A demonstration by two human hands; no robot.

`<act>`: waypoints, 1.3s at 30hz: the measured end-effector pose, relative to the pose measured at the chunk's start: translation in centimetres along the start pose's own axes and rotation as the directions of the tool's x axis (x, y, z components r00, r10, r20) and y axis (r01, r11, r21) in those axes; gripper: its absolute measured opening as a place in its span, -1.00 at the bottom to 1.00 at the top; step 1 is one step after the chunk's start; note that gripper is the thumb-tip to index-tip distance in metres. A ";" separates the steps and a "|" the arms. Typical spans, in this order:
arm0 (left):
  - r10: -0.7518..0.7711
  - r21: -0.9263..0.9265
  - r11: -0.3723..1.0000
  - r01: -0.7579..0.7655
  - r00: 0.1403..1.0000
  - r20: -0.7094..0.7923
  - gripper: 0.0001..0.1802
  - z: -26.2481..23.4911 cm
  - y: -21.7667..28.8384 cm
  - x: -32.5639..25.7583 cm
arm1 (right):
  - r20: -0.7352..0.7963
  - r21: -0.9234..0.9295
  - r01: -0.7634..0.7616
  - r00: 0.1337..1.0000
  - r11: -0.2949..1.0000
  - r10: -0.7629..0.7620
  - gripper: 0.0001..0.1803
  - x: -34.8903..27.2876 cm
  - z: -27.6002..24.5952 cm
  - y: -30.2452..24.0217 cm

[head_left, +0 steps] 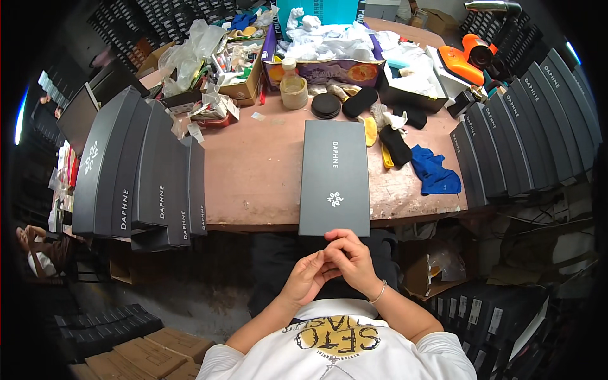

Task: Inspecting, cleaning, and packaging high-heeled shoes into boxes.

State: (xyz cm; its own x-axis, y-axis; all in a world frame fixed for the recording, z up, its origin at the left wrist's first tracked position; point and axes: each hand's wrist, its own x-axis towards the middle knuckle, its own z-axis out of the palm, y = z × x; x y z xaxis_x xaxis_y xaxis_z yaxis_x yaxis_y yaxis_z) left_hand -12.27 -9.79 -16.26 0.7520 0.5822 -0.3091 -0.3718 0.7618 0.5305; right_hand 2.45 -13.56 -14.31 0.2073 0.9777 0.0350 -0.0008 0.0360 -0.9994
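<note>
- Two hands meet below the near edge of the worktop (pixel 253 171): the left hand (pixel 308 278) and right hand (pixel 350 259) touch, fingers curled together.
- Whether either grip has hold of anything small, I cannot tell.
- One long dark grey box (pixel 334 177) lies flat just beyond them, its near end overhanging the edge.
- Rows of matching boxes (pixel 136 174) lean at left and right.
- A blue cloth (pixel 434 171) lies right of the box.
</note>
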 end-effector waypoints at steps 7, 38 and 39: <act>-0.016 -0.106 0.994 0.004 0.994 -0.104 -0.68 -0.6 0.6 -0.1 | -0.011 -0.223 0.132 0.990 0.966 -0.138 -0.84 0.6 1.0 0.8; 0.693 0.883 0.307 -0.356 0.719 0.049 -0.79 0.7 3.1 1.2 | 0.276 0.634 -0.304 0.948 0.711 0.159 -0.36 1.0 1.2 1.8; 0.713 0.936 0.155 -0.317 0.692 0.116 -0.80 0.8 3.5 1.2 | 0.298 0.632 -0.312 0.943 0.710 0.149 -0.34 0.8 1.4 1.7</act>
State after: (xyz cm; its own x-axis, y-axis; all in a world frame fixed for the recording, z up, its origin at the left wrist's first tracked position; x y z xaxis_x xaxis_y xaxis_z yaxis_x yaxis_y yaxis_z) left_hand -12.19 -6.66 -14.17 0.3184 0.9127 0.2563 0.2137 -0.3325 0.9186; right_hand 1.27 -12.47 -15.95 -0.0960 0.9888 -0.1139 -0.6834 -0.1486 -0.7148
